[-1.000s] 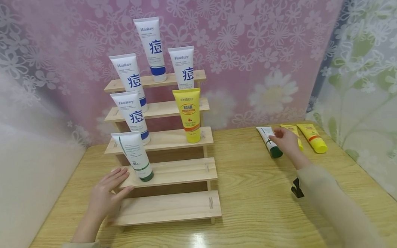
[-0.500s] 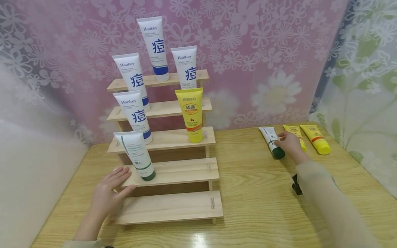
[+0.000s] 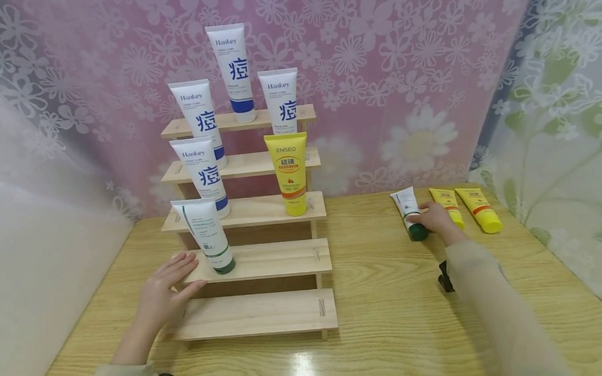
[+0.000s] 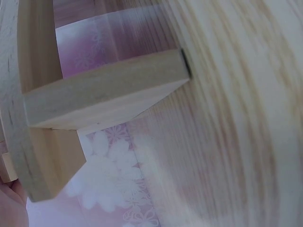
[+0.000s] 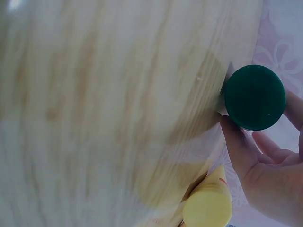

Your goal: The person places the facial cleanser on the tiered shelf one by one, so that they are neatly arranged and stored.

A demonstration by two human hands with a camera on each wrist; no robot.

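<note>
My right hand [image 3: 438,221] grips a white tube with a dark green cap [image 3: 406,215] at the right of the table; its round cap end [image 5: 255,98] faces the right wrist camera between thumb and fingers. Beside that hand lie two yellow tubes, one nearer [image 3: 448,207] and one farther right [image 3: 478,210]. My left hand [image 3: 165,291] rests with extended fingers at the left end of a stepped wooden stand [image 3: 269,260], by its second tier from the bottom. On that tier a white tube with a green cap [image 3: 205,235] stands upright, leaning slightly.
Higher on the stand, several white-and-blue tubes [image 3: 233,72] and one yellow tube [image 3: 287,174] stand caps down. The bottom tier [image 3: 251,315] lies nearest the wood-grain table's [image 3: 369,320] front. A pink floral backdrop [image 3: 357,94] closes off the rear.
My right hand now has its fingers round the green-capped tube, whose flat end has tilted and turned slightly from its lying position. The left hand stays at the stand.
</note>
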